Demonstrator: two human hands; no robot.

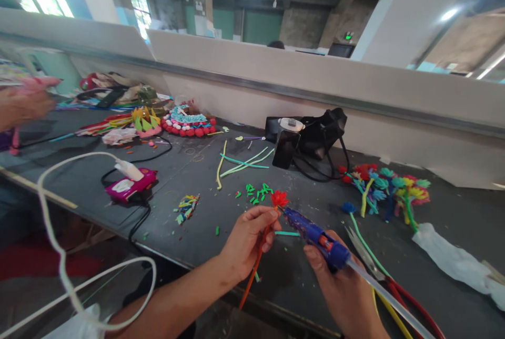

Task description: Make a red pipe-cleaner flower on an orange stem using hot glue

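Note:
My left hand pinches a pipe-cleaner flower near its top. The flower has a red head and a long orange stem that hangs below my fingers. Wrapped in my right hand is a blue hot glue gun, with a clear glue stick poking out of its back end. Its nozzle points at the underside of the red head and looks to be touching or very near it. Small green pieces lie just beyond my left hand.
Scissors and a blue flower lie at my right, near finished-looking colourful flowers. A black bag and phone stand behind. At left are a magenta power block, a white cable and another person's hand.

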